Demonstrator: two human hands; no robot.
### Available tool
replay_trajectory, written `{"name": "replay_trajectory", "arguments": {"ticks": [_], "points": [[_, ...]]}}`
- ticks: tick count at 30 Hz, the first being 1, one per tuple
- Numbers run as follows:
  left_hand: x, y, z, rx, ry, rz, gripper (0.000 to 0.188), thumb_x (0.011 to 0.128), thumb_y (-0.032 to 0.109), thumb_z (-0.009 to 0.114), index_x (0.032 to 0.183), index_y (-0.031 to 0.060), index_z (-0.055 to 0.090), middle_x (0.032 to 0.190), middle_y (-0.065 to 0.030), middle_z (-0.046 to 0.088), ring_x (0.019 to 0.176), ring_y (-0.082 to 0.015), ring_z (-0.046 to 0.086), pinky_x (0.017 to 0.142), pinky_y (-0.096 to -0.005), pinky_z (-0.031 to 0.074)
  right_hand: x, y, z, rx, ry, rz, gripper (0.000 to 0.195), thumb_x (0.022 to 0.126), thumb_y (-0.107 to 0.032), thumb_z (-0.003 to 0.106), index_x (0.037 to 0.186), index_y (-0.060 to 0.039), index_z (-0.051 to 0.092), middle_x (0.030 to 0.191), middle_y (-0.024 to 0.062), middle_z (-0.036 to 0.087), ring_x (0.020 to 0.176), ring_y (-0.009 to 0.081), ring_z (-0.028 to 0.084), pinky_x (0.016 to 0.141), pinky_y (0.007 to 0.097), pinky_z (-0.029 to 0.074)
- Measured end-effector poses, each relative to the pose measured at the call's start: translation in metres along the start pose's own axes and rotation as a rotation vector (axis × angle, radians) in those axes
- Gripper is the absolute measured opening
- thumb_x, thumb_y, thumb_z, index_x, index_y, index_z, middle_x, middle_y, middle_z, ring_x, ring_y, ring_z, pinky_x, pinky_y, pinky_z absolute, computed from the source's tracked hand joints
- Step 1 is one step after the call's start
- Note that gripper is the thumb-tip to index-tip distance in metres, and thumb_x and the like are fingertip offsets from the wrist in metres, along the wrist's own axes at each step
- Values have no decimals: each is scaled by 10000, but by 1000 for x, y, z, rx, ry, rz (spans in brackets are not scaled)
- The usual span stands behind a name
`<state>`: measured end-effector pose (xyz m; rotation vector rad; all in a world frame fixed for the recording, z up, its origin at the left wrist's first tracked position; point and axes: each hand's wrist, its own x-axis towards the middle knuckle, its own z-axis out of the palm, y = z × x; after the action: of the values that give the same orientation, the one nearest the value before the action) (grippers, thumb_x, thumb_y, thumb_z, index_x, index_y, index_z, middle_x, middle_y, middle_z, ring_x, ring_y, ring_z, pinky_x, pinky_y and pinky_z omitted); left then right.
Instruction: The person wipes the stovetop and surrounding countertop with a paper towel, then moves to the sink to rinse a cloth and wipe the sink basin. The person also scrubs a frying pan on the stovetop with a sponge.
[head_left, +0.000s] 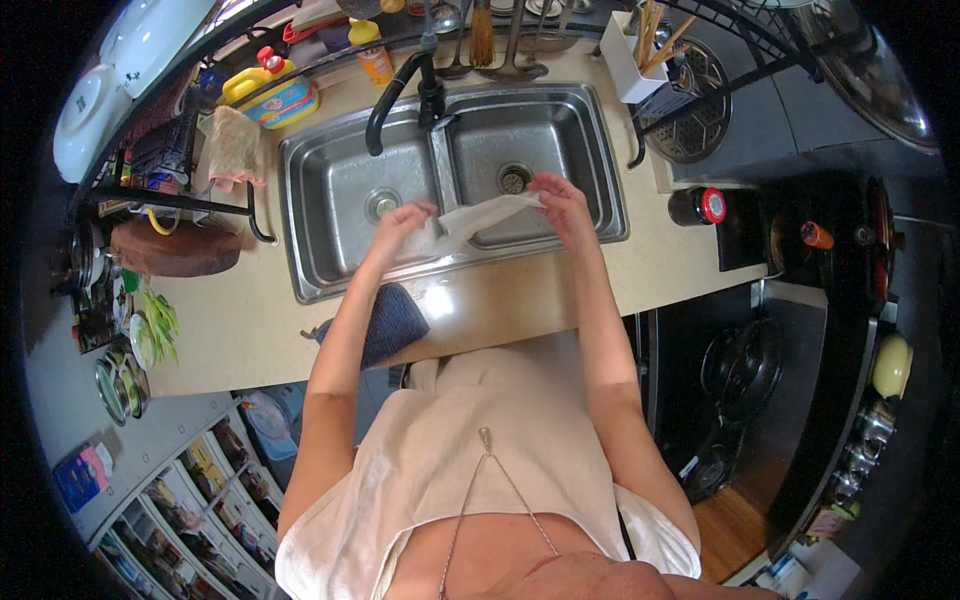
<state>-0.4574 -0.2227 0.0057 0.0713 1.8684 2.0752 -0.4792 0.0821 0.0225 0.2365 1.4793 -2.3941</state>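
Note:
A thin, translucent whitish sheet (487, 217), probably plastic film or a bag, stretches between my hands above the front of the double-bowl steel sink (445, 161). My right hand (561, 206) pinches its right end over the right bowl. At the other end, my left hand (403, 231) is curled around the sheet over the left bowl; motion blur softens its edge there. The black faucet (430, 94) rises behind the divider, its spout turned over the left bowl. Under my left forearm, a dark blue cloth (394, 322) lies on the counter's front edge.
A yellow detergent jug (277, 97) and a cleaner bottle (371, 56) stand behind the sink. A black rack (172, 196) spans the left. Green vegetables (159, 322) lie near the left edge. A red-lidded jar (697, 206) and a white utensil holder (630, 67) are at right.

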Motion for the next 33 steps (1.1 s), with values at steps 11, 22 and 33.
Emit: {"name": "replay_trajectory", "arguments": {"ticks": [11,22,33], "points": [[44,11,24,126,-48,34,263,815,165,541,1027,11,518,1117,-117,533,968,-154,519,847,-290,387,2,-14,29,-129,-132,-16,331,708,-45,567,1037,-50,534,981,46,573,843,113,536,681,227,414],[40,-12,-7,-427,163,-199,290,857,206,488,1087,30,505,977,-70,598,812,-155,581,717,-255,455,68,-31,98,-197,-131,-124,398,765,-104,562,1141,-24,460,1109,82,505,882,154,538,756,287,461],[48,-27,-76,-1271,191,-120,484,896,325,302,1258,5,322,1280,-188,376,1189,-339,352,1009,-495,210,183,54,92,-1417,-34,-496,437,740,8,438,1175,-8,400,1233,199,394,1100,363,415,894,419,381]]}}
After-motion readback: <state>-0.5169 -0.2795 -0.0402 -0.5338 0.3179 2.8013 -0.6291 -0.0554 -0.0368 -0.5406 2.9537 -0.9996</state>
